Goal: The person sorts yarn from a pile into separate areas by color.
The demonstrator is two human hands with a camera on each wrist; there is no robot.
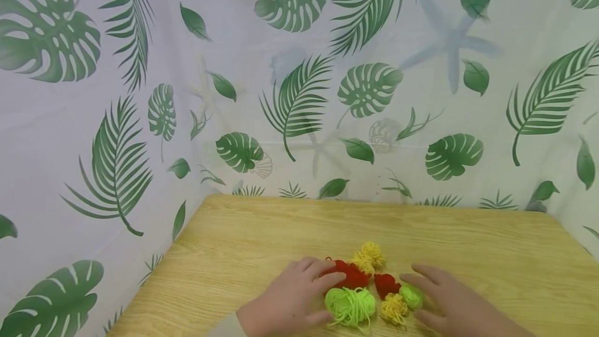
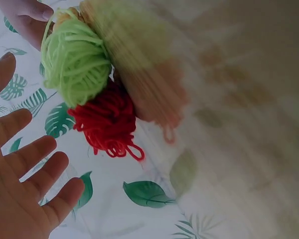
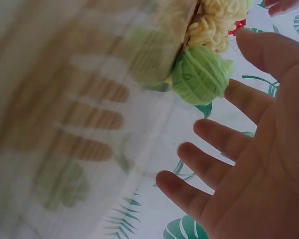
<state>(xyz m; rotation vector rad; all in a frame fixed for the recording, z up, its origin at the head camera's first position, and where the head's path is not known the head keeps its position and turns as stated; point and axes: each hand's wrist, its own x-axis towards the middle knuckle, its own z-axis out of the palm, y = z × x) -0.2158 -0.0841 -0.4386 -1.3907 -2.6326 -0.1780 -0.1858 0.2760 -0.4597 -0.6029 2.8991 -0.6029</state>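
Note:
Small balls of yarn lie in a group between my hands. My left hand (image 1: pixel 292 295) is spread at the group's left side, nearest the large bright green yarn ball (image 1: pixel 350 306) and the large red yarn ball (image 1: pixel 348 274). The left wrist view shows its fingers (image 2: pixel 37 174) straight and apart from both. Opposite, my right hand (image 1: pixel 456 298) has its fingers extended beside the small green yarn ball (image 1: pixel 411 297); whether a finger touches it I cannot tell. Between them also lie a small red ball (image 1: pixel 387 286), a small yellow ball (image 1: pixel 394 309) and, farther back, a larger yellow bundle (image 1: pixel 368 257).
The yarn rests on a light wood-grain table (image 1: pixel 262 233), whose glossy surface mirrors it in the wrist views. Behind and at the sides hangs a white curtain (image 1: pixel 243 92) printed with green leaves. The table's back edge meets the curtain.

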